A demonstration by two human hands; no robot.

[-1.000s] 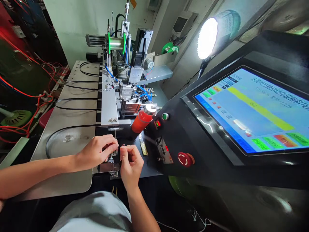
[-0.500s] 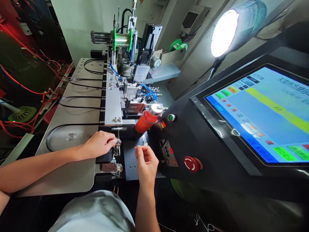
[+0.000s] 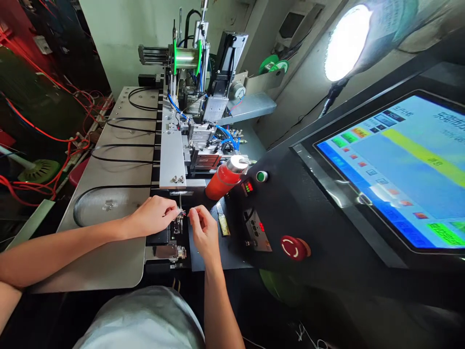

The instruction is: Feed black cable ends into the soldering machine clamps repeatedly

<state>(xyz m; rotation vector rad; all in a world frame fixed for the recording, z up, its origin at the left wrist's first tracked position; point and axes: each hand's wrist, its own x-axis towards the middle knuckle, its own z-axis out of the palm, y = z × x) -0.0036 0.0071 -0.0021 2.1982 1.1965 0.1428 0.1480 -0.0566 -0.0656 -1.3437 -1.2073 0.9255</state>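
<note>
My left hand [image 3: 158, 216] is closed at the small metal fixture [image 3: 178, 225], its fingertips by thin coloured wire ends [image 3: 184, 212]. Just right of them, my right hand [image 3: 204, 228] is pinched, thumb against forefinger; whatever it holds is too small to make out. A narrow strip with a yellowish surface [image 3: 224, 224] lies on the dark plate [image 3: 203, 259] to the right of my right hand. Behind it stands a red bottle with a silver cap [image 3: 222, 182], tilted in view.
Black cables [image 3: 123, 146] loop over the metal table [image 3: 127, 261] at left. Beyond the hands is a machine with a wire spool [image 3: 187, 58]. At right are a touchscreen [image 3: 403, 179], a red stop button [image 3: 295, 247], a green button [image 3: 261, 176] and a bright lamp [image 3: 347, 43].
My right hand has moved left, close to my left hand's fingertips, uncovering the yellowish strip. My left hand stays at the fixture. The whole view has shifted slightly.
</note>
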